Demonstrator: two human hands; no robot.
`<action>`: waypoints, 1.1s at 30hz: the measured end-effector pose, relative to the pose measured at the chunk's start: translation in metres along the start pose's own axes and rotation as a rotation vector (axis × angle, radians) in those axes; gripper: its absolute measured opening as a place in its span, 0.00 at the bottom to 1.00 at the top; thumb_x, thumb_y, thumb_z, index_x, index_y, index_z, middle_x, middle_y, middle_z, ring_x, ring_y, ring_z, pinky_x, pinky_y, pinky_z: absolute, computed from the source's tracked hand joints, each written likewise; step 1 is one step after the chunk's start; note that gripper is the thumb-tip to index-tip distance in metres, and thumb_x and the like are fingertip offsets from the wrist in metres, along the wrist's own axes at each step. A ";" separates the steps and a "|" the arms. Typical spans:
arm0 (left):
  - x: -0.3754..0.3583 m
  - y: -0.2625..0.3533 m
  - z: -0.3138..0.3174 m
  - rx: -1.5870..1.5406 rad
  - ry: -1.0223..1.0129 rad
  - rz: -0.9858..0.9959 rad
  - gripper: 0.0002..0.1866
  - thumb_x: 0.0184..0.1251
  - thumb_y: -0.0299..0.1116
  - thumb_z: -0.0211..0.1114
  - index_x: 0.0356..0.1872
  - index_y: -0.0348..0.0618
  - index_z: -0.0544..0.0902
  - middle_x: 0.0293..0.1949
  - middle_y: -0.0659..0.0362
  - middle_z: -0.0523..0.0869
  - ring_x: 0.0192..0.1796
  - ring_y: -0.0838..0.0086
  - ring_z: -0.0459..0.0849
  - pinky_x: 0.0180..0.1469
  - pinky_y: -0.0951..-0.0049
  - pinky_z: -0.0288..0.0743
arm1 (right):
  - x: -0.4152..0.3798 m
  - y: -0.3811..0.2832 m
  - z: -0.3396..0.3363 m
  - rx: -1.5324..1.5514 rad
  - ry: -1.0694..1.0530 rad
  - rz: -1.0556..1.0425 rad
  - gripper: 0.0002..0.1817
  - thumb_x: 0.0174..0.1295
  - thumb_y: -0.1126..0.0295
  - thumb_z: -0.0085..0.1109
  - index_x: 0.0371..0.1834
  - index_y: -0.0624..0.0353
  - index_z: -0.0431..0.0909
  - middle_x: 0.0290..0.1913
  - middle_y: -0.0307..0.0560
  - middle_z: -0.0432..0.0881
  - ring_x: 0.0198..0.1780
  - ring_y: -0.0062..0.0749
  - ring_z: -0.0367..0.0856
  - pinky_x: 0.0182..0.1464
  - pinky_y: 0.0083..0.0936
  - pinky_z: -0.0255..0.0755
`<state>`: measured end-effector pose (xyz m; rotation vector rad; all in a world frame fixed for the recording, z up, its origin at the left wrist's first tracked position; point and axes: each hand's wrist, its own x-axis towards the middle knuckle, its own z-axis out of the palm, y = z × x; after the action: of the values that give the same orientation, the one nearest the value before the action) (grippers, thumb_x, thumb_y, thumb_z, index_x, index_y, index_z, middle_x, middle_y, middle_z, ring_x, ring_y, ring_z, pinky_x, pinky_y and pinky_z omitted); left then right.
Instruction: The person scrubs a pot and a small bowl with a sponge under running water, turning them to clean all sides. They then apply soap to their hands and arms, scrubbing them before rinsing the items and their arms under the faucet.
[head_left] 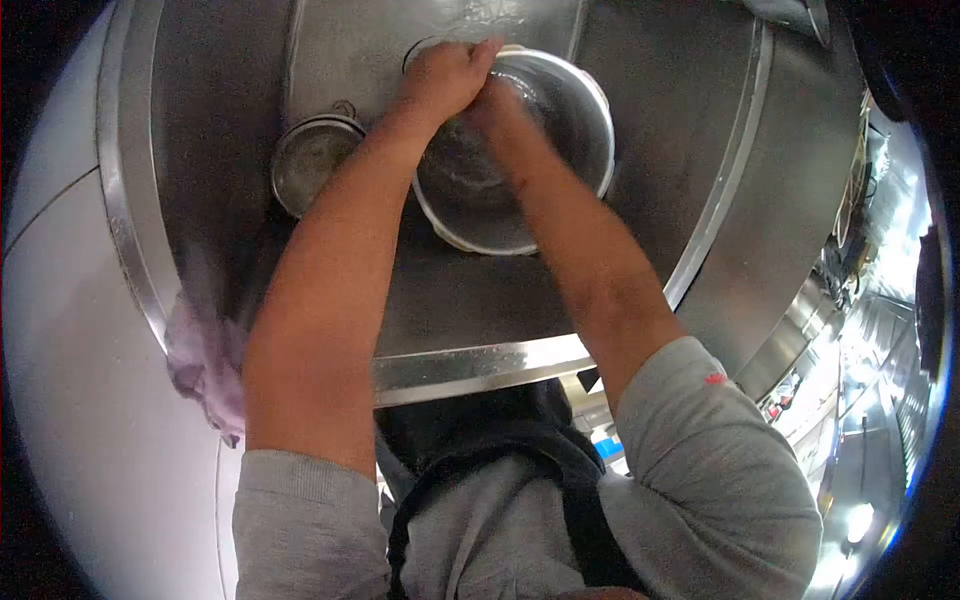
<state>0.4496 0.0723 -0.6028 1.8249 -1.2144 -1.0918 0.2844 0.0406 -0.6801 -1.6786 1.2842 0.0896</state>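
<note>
Hands together on this one: the left hand (pixel 445 80) is curled at the upper left rim of the big metal pot, thumb side toward the right, and the right hand (pixel 492 105) is right up against it, just below, over the pot's opening. Right one's pretty blurred, and the fingers of both are mostly hidden, so I can't tell if either is actually clamped on the rim or on something small between them.

So, head view, the only one. The big metal pot (pixel 611 140) sits in the upper middle of the frame, directly under the hands, mostly spreading down and to the right of them. It's round, open side up, shiny rim, with what looks like clear liquid inside catching the light in rings. Some of it is blocked by the forearms.

Over to the left, beside the left forearm, there's a smaller round metal pot (pixel 312 165) with a little loop at its top edge. Its inside looks dull and greyish, can't make out if anything's in it. Both are on a stainless steel work surface (pixel 470 310) with a raised edge, and a purple cloth (pixel 205 365) hangs over that edge at the lower left.

Labels? Can't read any. Just a small red mark (pixel 715 379) on the grey right sleeve (pixel 700 430), too small to make out.
</note>
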 end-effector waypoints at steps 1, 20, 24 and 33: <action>0.001 -0.002 -0.001 0.021 -0.015 0.002 0.34 0.81 0.61 0.48 0.46 0.37 0.90 0.43 0.38 0.90 0.49 0.42 0.88 0.59 0.51 0.78 | 0.007 0.001 -0.023 0.109 0.106 0.046 0.17 0.70 0.62 0.63 0.56 0.58 0.87 0.55 0.54 0.89 0.60 0.55 0.86 0.63 0.44 0.78; 0.001 0.002 -0.007 0.131 -0.053 0.114 0.30 0.79 0.64 0.51 0.56 0.52 0.90 0.49 0.43 0.91 0.53 0.46 0.89 0.59 0.48 0.80 | 0.001 0.006 -0.018 -0.389 0.387 0.554 0.14 0.65 0.58 0.67 0.40 0.58 0.89 0.39 0.51 0.91 0.42 0.44 0.91 0.42 0.41 0.84; 0.002 -0.002 -0.004 0.260 0.054 0.085 0.20 0.74 0.51 0.64 0.59 0.54 0.89 0.48 0.46 0.91 0.53 0.49 0.89 0.59 0.49 0.81 | 0.013 0.012 0.074 -0.657 0.304 -0.027 0.13 0.69 0.64 0.60 0.49 0.59 0.85 0.47 0.56 0.90 0.47 0.45 0.91 0.46 0.44 0.85; -0.021 0.010 -0.036 0.333 0.158 -0.167 0.21 0.65 0.31 0.65 0.60 0.47 0.87 0.46 0.44 0.91 0.49 0.48 0.91 0.55 0.50 0.84 | -0.028 0.014 -0.033 -0.667 0.244 0.236 0.13 0.65 0.67 0.62 0.49 0.61 0.85 0.49 0.60 0.89 0.49 0.53 0.91 0.53 0.46 0.85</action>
<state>0.4741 0.0921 -0.5737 2.2539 -1.2221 -0.8494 0.2463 0.0372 -0.6559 -2.1291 1.7623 0.5158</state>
